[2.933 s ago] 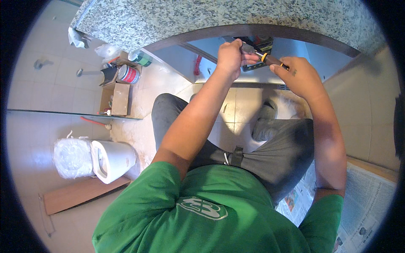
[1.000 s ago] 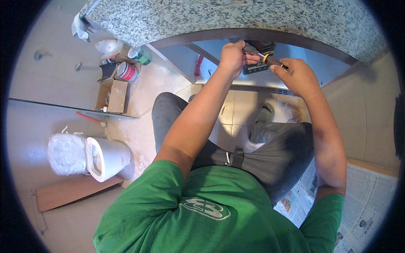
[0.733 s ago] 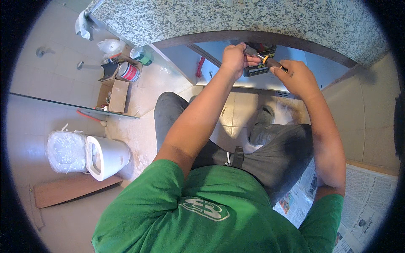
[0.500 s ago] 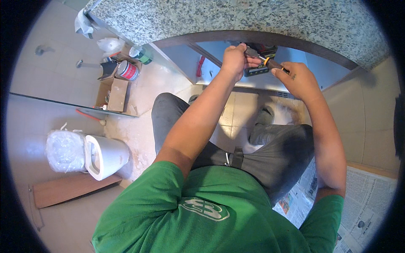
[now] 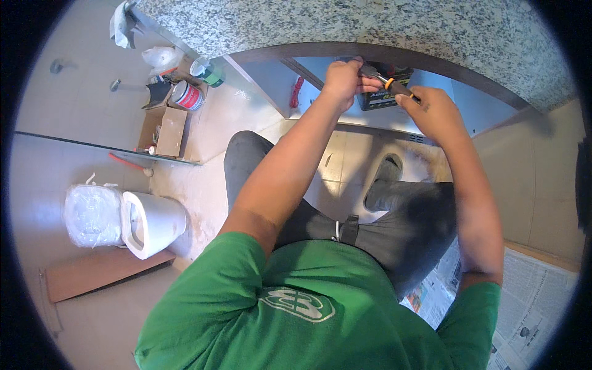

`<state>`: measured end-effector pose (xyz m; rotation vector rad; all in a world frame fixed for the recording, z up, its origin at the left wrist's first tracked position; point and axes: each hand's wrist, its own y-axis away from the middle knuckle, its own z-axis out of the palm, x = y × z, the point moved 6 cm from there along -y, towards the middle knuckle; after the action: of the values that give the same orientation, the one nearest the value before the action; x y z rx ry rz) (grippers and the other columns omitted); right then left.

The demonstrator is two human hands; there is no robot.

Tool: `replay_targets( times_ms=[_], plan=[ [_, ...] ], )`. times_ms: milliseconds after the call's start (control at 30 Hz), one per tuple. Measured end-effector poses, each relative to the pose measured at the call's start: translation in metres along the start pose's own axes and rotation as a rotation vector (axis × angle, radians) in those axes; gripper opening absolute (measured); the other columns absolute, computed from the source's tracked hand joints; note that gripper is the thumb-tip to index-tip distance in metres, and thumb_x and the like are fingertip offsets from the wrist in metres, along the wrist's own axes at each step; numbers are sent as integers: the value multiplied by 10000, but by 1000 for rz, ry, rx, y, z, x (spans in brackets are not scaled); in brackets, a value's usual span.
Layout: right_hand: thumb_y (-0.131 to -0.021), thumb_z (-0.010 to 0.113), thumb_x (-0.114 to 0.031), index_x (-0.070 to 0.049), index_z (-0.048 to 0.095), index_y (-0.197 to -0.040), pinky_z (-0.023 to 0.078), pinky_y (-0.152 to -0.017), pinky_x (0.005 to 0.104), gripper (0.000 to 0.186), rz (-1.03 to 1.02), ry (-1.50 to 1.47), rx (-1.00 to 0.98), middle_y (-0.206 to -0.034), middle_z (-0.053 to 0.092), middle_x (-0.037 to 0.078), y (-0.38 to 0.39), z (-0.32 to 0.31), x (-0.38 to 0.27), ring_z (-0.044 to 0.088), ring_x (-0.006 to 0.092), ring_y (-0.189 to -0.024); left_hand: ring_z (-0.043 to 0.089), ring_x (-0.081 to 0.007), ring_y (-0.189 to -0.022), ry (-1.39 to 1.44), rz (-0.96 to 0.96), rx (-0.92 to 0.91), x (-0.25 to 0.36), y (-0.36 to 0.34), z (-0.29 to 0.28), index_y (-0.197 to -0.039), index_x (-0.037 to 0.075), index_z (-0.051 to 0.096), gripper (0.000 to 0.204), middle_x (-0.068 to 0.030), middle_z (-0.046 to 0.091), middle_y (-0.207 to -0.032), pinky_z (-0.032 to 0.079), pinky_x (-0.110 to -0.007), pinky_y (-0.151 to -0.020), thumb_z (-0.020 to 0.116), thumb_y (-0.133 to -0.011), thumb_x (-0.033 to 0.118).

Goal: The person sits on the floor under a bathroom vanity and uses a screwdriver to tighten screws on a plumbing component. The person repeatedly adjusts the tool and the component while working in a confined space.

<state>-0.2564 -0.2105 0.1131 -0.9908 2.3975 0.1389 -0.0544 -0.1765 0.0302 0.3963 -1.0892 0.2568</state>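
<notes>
My right hand (image 5: pixel 433 111) is wrapped round a screwdriver (image 5: pixel 394 87) with a black and orange handle, its metal shaft pointing left toward my other hand. At the shaft's end, my left hand (image 5: pixel 347 80) has its fingers closed round a small dark grey metal piece (image 5: pixel 368 70), mostly hidden by the fingers. Both hands are just under the dark front rim (image 5: pixel 345 49) of a speckled stone counter (image 5: pixel 345 24). Behind and below them a black box (image 5: pixel 379 100) stands inside the cabinet (image 5: pixel 441 92).
A red coiled cord (image 5: pixel 296 92) is at the cabinet's left. Further left are paint cans (image 5: pixel 187 96), a cardboard box (image 5: pixel 171 132), a glass panel edge (image 5: pixel 105 148), a toilet (image 5: pixel 154 223) and a brown board (image 5: pixel 111 274). Newspaper (image 5: pixel 536 308) covers the floor at lower right.
My view has shifted slightly. Both hands stay close together at the counter's underside, with the screwdriver still in my right hand, its handle angled a little differently.
</notes>
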Motion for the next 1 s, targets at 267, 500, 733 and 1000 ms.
replay_targets(
  times_ms=[267,500,733,1000],
  plan=[
    [-899,646,-499,-26,710,-893,487,-650,466,478,116,23,-115,-737,650,211,27,-11,24,646,391,-721,738,-305,-805,21,-26,-82,-21,24,27,-1017,-83,590,316,-216,697,-932,636,-373,-708,528,-1038,226],
    [-909,630,-499,-31,704,-898,479,-647,465,474,77,18,-129,-729,646,206,22,-11,37,642,386,-713,741,-305,-783,29,46,13,-22,20,33,-1003,-82,583,298,-222,700,-939,645,-377,-680,513,-1035,206],
    [-927,601,-509,-37,699,-913,488,-673,476,483,-19,100,-18,-767,660,206,14,-1,49,650,399,-756,742,-306,-754,-7,89,2,-23,15,32,-955,-72,581,290,-214,702,-891,645,-373,-666,511,-1031,199],
    [-920,593,-619,-21,664,-831,493,-669,483,609,99,104,31,-759,655,199,18,0,53,646,398,-769,739,-307,-743,-44,110,82,-26,18,40,-939,-61,558,252,-213,690,-877,628,-372,-669,502,-1021,170]
  ],
)
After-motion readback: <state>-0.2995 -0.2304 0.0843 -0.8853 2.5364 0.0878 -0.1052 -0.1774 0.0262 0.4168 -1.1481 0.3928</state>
